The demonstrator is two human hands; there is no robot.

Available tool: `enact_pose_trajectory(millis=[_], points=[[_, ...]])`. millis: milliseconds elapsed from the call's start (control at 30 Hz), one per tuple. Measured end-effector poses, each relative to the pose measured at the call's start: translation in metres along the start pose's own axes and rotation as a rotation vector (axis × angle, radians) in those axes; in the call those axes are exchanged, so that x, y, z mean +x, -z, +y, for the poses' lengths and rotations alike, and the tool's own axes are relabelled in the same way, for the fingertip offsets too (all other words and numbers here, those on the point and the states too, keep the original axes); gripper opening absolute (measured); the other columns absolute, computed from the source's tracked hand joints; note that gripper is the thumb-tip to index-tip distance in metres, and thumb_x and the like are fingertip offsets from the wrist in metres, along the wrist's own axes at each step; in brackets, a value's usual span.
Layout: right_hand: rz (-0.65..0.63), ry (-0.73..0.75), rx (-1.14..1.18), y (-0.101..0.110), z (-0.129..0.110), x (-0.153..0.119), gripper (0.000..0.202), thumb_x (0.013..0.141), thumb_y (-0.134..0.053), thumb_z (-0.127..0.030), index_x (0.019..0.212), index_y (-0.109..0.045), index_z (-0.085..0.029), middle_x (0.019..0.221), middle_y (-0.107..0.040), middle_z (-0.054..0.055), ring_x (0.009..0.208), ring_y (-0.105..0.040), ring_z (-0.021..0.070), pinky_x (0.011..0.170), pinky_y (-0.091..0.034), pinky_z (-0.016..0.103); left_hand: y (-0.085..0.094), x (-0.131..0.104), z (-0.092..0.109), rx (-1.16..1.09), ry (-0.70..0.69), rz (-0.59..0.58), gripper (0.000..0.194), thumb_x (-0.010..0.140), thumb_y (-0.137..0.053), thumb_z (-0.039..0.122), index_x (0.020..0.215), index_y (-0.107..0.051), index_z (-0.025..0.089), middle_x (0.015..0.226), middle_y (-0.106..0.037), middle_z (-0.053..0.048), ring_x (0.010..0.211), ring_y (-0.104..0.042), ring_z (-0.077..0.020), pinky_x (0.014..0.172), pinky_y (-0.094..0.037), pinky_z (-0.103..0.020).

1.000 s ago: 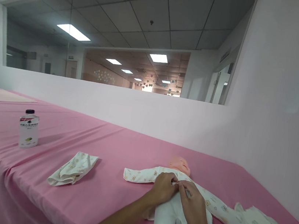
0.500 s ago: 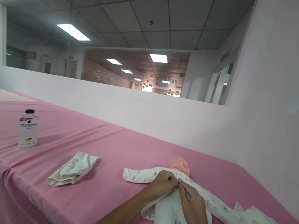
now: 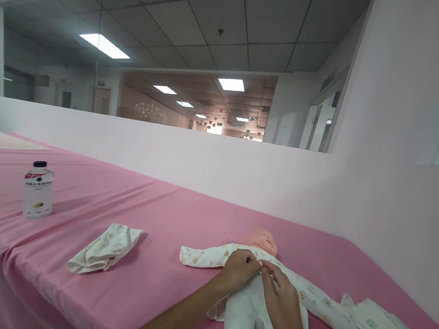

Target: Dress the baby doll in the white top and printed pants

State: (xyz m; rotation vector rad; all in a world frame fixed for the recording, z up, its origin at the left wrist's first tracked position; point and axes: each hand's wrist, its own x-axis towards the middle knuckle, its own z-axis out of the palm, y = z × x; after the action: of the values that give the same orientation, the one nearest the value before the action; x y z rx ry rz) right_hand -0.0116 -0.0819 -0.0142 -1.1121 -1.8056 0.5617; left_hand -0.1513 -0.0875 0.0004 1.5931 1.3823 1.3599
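Left grip [image 3: 241, 270] and right grip [image 3: 281, 299] are pinching the shirt [image 3: 206, 256], seemingly steadying its front, the doll's head [image 3: 262, 240] lying beyond.

On my tabletop [image 3: 179, 219], the doll [image 3: 245, 304] lies head toward the wall [image 3: 188, 154] behind, legs toward my camera. My left hand [image 3: 240, 270] and right hand [image 3: 281, 299] meet over its chest. Left lies a cloth [image 3: 106, 249], farther left a bottle [image 3: 38, 194].

No text legible. Bottle label [image 3: 39, 186]: dark characters under red band [image 3: 33, 176], too small to read. Sign [image 3: 101, 83] behind window [image 3: 161, 25]: likewise unreadable.
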Motion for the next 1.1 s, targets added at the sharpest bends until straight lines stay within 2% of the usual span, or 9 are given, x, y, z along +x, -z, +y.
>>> enact_pose_trajectory(millis=[100,300,367,467,633,733,867,967,1100], points=[[0.026,0.031,-0.060,-0.001,0.002,0.000,0.043,0.087,-0.042,-0.044,0.111,-0.066,-0.018,0.119,-0.066,0.010,0.116,-0.056,0.0276,0.102,-0.041,0.044,-0.001,-0.001,0.001,-0.028,0.013,-0.001,0.017,0.074,-0.051,0.027,0.062,-0.047,0.017,0.061,-0.042,0.004,0.061,-0.037,-0.0094,0.055,-0.027,-0.022],[0.045,0.083,-0.076,-0.002,0.004,0.003,0.036,0.084,-0.044,-0.041,0.101,-0.064,-0.016,0.112,-0.066,0.012,0.111,-0.056,0.0275,0.100,-0.041,0.044,0.003,-0.002,0.002,-0.101,-0.003,-0.088,0.009,0.073,-0.048,0.020,0.065,-0.047,0.016,0.061,-0.043,0.006,0.058,-0.036,-0.0079,0.055,-0.027,-0.022],[0.020,0.081,-0.077,0.000,0.003,0.001,0.035,0.084,-0.043,-0.041,0.101,-0.063,-0.017,0.111,-0.065,0.012,0.109,-0.056,0.0268,0.099,-0.041,0.043,0.010,-0.007,0.005,0.001,-0.028,-0.109,0.005,0.072,-0.050,0.020,0.071,-0.053,0.016,0.066,-0.049,0.005,0.063,-0.042,-0.0091,0.058,-0.031,-0.022],[0.008,0.063,-0.154,0.004,0.004,-0.009,0.035,0.082,-0.047,-0.040,0.104,-0.062,-0.017,0.111,-0.064,0.010,0.109,-0.055,0.0272,0.098,-0.040,0.043,0.027,-0.020,0.011,0.211,-0.102,-0.176,0.013,0.072,-0.056,0.022,0.083,-0.061,0.017,0.082,-0.061,0.002,0.076,-0.052,-0.0131,0.065,-0.035,-0.024],[0.118,0.091,-0.452,0.012,0.009,-0.032,0.031,0.083,-0.042,-0.027,0.102,-0.064,-0.017,0.100,-0.064,0.010,0.101,-0.055,0.0284,0.091,-0.040,0.043,0.049,-0.037,0.011,0.435,-0.054,-0.143,0.010,0.075,-0.050,0.022,0.079,-0.059,0.018,0.084,-0.064,0.001,0.077,-0.054,-0.0148,0.064,-0.035,-0.025],[0.211,0.120,-0.581,0.015,0.005,-0.036,0.031,0.083,-0.040,-0.022,0.103,-0.063,-0.016,0.099,-0.064,0.010,0.097,-0.056,0.0275,0.088,-0.040,0.042,0.047,-0.040,0.010,0.432,-0.079,-0.107,0.012,0.077,-0.049,0.025,0.082,-0.058,0.018,0.084,-0.064,0.001,0.078,-0.053,-0.0152,0.065,-0.036,-0.025],[0.268,0.170,-0.726,0.017,-0.007,-0.034,0.031,0.086,-0.046,-0.031,0.109,-0.061,-0.017,0.100,-0.064,0.011,0.095,-0.056,0.0293,0.083,-0.040,0.042,0.033,-0.043,0.011,0.429,-0.145,-0.048,0.010,0.077,-0.047,0.021,0.083,-0.055,0.019,0.085,-0.064,0.001,0.079,-0.053,-0.0154,0.067,-0.036,-0.026],[0.193,0.169,-0.761,0.019,-0.012,-0.032,0.026,0.086,-0.043,-0.025,0.100,-0.063,-0.019,0.095,-0.066,0.010,0.092,-0.058,0.0280,0.082,-0.040,0.041,0.027,-0.047,0.012,0.434,-0.205,-0.002,0.011,0.075,-0.047,0.017,0.084,-0.053,0.020,0.085,-0.063,0.002,0.079,-0.053,-0.0146,0.068,-0.036,-0.026],[0.054,0.015,-0.587,0.026,-0.010,-0.036,0.029,0.084,-0.037,-0.022,0.094,-0.064,-0.021,0.095,-0.069,0.008,0.089,-0.062,0.0247,0.074,-0.043,0.036,0.025,-0.049,0.012,0.409,-0.228,-0.022,0.012,0.075,-0.049,0.018,0.086,-0.054,0.020,0.083,-0.063,0.003,0.077,-0.054,-0.0142,0.067,-0.035,-0.025]])
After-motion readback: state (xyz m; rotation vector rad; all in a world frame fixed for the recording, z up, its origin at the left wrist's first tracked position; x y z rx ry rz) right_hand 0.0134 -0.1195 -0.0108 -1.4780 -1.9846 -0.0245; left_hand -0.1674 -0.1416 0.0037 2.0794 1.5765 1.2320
